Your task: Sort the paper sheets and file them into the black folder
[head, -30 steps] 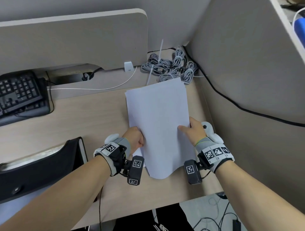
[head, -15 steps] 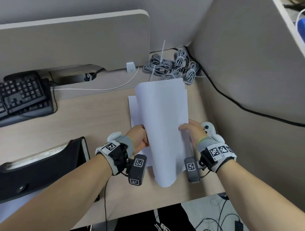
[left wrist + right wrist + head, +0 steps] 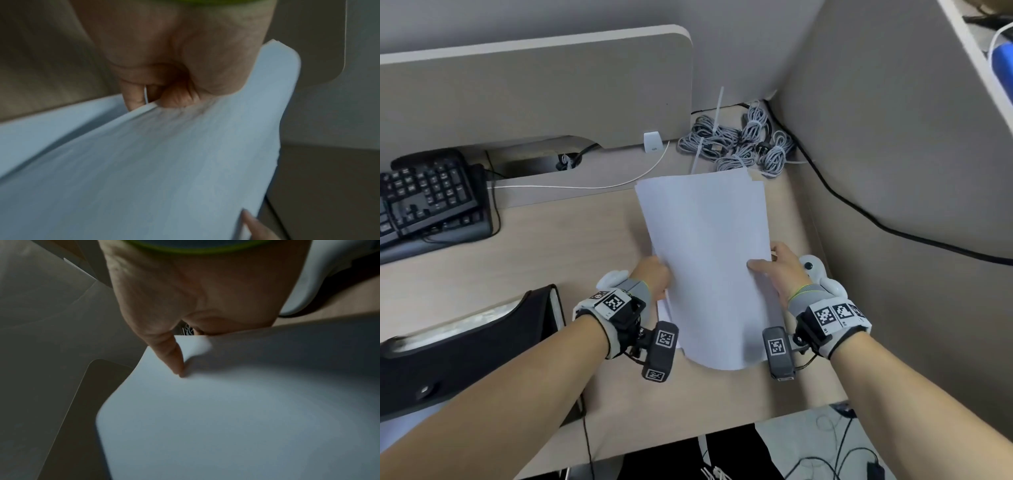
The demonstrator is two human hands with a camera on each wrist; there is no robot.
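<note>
Pale wood bench [image 3: 571,246] boxed in by beige partition panels. At its middle, a stack of white paper sheets [image 3: 709,246], lifted off the surface and bowed lengthwise, far edges not quite flush, lower end curling toward the bench's near edge. Gripped at the left edge by the left hand [image 3: 654,277], fingers [image 3: 133,95] curled round the stack's edge; pinched at the right edge by the right hand [image 3: 779,270], thumb on top, the rest beneath. Down-left, well apart from the stack, the black folder [image 3: 465,346], lying at the bench's near-left corner with pale contents showing. Farther out, a black keyboard [image 3: 428,202] and coiled grey cables [image 3: 739,144].

Step in hand, apparently: squaring the gathered sheets. Next move likely calls for tapping edges flush, then carrying the stack left to the folder without letting sheets slide apart.
</note>
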